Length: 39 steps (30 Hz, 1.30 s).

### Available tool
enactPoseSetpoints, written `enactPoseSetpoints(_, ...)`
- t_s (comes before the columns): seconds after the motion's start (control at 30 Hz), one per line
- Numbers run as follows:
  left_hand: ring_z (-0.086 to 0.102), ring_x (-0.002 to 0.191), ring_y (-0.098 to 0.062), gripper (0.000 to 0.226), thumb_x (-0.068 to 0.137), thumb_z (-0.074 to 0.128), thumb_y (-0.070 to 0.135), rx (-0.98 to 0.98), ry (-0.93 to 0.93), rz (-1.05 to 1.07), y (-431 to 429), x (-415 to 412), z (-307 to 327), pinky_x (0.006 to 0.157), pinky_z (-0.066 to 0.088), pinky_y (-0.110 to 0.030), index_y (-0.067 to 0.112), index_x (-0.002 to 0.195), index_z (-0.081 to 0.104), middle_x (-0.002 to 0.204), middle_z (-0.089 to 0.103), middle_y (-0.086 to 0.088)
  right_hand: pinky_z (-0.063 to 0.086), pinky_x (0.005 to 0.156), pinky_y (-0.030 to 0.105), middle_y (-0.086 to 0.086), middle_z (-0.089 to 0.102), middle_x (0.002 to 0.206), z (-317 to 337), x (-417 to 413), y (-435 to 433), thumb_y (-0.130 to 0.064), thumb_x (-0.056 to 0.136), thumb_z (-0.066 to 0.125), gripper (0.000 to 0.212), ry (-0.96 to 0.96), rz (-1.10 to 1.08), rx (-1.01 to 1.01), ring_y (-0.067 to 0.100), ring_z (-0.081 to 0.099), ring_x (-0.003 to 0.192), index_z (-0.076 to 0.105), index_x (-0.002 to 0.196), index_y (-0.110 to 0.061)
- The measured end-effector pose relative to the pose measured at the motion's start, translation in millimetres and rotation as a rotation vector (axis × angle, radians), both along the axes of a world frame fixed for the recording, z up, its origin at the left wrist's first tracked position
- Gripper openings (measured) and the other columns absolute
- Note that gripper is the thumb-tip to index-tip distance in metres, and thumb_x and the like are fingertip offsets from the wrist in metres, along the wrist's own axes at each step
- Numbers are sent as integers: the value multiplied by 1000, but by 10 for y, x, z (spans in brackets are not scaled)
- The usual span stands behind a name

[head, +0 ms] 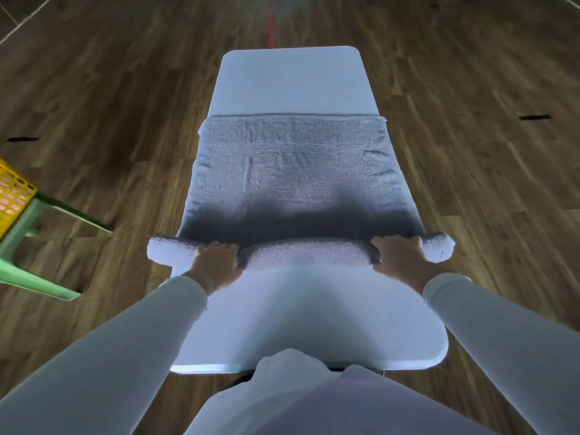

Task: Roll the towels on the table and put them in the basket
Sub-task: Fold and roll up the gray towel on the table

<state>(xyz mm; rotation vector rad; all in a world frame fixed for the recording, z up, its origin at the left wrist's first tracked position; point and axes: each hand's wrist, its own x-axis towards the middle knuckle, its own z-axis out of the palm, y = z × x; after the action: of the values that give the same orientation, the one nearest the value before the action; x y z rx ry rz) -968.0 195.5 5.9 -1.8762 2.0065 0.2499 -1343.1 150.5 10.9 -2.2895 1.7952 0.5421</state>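
Note:
A grey towel (292, 164) lies spread across the white table (292, 80), wider than the table at both sides. Its near edge is wound into a roll (303, 252) that sticks out past both table sides. My left hand (216, 262) grips the roll left of centre, fingers curled over its top. My right hand (398, 255) grips it right of centre the same way. A yellow basket (12, 196) shows at the far left edge of the view, mostly cut off.
The basket sits on a green plastic stool (31, 246) left of the table. Dark wood floor surrounds the table. The near part of the tabletop (314, 315) lies between my arms.

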Motion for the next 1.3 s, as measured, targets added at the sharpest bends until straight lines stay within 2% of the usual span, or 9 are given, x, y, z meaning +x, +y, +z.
enactPoseSetpoints(0.1,53,121,-28,48,89,43,51,225,-1,53,-94,23,177,100,38,-43,22,125,55,127,60,-2,41,96,47,-11,59,92,151,4,-86,-44,80,51,16,40,-25,277,24,57,103,47,80,-28)
enactPoseSetpoints(0.27,48,121,-29,42,95,48,44,-232,168,102,-91,135,105,98,41,-46,22,130,53,131,55,-4,40,96,43,-1,60,125,55,-46,-133,-47,97,39,37,-127,-158,-104,27,56,115,57,123,-29)
enactPoseSetpoints(0.4,36,135,-26,68,90,55,53,-69,219,33,1,60,-104,112,29,-43,13,142,40,145,43,-6,26,106,57,-5,61,113,-131,4,3,-57,93,43,35,-254,-127,-15,22,54,112,57,105,-26)
enactPoseSetpoints(0.5,44,127,-25,56,90,56,46,-84,27,33,-30,38,-69,103,36,-44,17,136,44,136,51,-3,27,107,59,-5,59,112,-188,-26,83,-46,81,63,36,-207,-39,-22,20,53,114,55,109,-25)
enactPoseSetpoints(0.73,55,112,-25,33,80,49,54,364,25,41,-139,54,201,94,41,-41,31,100,60,114,62,3,43,67,25,-8,57,86,86,-70,-75,-33,77,58,9,-61,41,351,22,56,93,54,80,-26)
enactPoseSetpoints(0.83,57,111,-26,36,90,47,50,-27,2,-58,-108,109,142,88,49,-39,30,117,59,121,60,1,49,89,39,1,63,116,21,-139,-176,-53,84,33,51,-126,-16,48,29,56,114,66,113,-27)
enactPoseSetpoints(0.9,58,109,-29,33,96,47,38,-231,93,-42,-68,57,80,86,50,-41,27,125,58,122,60,-3,48,94,43,10,65,117,-48,-125,-151,-42,95,37,45,-360,-172,-131,34,58,112,69,113,-17)
enactPoseSetpoints(1.07,60,106,-28,57,90,39,65,-121,289,19,53,14,-35,90,48,-42,19,116,60,113,65,-3,44,96,48,4,62,120,-166,-57,17,-56,80,62,61,-206,5,-14,27,57,112,57,125,-16)
enactPoseSetpoints(1.3,61,103,-24,41,78,49,55,92,90,99,52,-110,93,86,50,-38,22,99,58,107,66,2,36,77,36,-9,60,85,106,32,-22,-34,78,54,10,-102,27,181,22,59,93,50,80,-26)
